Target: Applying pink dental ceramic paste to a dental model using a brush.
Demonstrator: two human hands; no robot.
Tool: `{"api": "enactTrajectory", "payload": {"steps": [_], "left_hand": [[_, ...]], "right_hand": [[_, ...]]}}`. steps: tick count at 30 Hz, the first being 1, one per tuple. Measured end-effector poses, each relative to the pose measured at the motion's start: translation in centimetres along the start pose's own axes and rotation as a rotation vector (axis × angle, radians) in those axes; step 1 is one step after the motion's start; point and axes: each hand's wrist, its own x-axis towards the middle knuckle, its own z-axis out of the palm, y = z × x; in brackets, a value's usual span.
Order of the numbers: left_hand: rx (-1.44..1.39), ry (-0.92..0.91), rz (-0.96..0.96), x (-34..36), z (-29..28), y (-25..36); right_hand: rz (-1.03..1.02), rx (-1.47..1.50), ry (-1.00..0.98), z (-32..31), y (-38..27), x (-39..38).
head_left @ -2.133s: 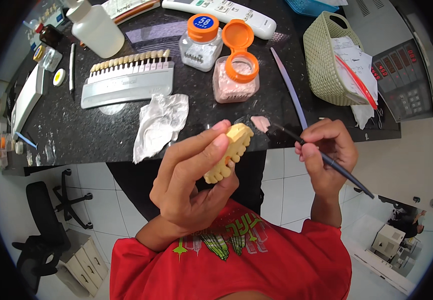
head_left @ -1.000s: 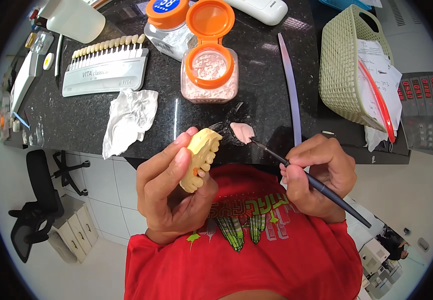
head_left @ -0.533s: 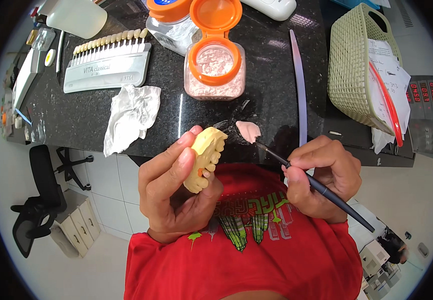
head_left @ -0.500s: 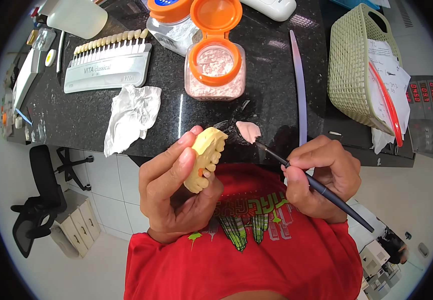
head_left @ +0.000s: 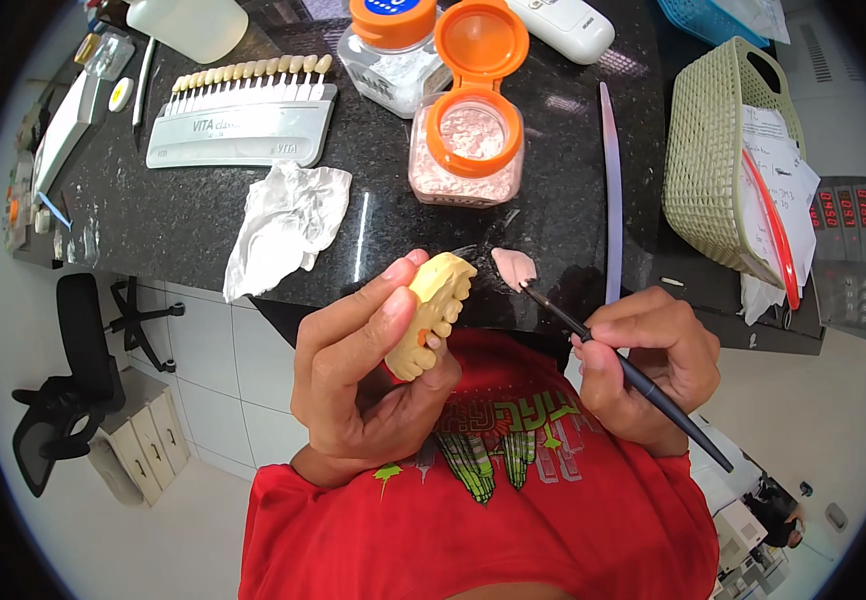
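Observation:
A yellow dental cast (head_left: 441,312) with a row of teeth is gripped in my left hand (head_left: 358,375), its teeth facing right. On it shows a small orange spot (head_left: 423,338). My right hand (head_left: 653,355) pinches a slim dark-handled brush (head_left: 643,380), its handle slanting down to the right. The brush's tip touches the lower right edge of a soft pink lump (head_left: 513,268) on the black counter. Behind the lump stands an open jar of pink powder (head_left: 465,185) with its orange lid flipped up.
Left of the jar are a crumpled white tissue (head_left: 291,225) and a tooth shade guide (head_left: 238,130). Farther back stands an orange-lidded jar of white powder (head_left: 391,75). A pale purple strip (head_left: 611,180) lies right, beside a woven basket (head_left: 713,150) holding papers.
The view has shifted slightly, so the counter things appear farther right. Both hands keep their grips, and the brush tip stays at the pink lump's edge.

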Motion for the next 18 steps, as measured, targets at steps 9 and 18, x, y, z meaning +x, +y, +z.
{"api": "enactTrajectory", "payload": {"steps": [9, 18], "left_hand": [[0.025, 0.002, 0.001, 0.1, -0.1, 0.1], [0.048, 0.053, -0.042, 0.0, -0.1, 0.2]], "right_hand": [[-0.245, 0.130, -0.086, 0.5, -0.1, 0.1], [-0.317, 0.227, -0.048, 2.3, -0.2, 0.8]]}}
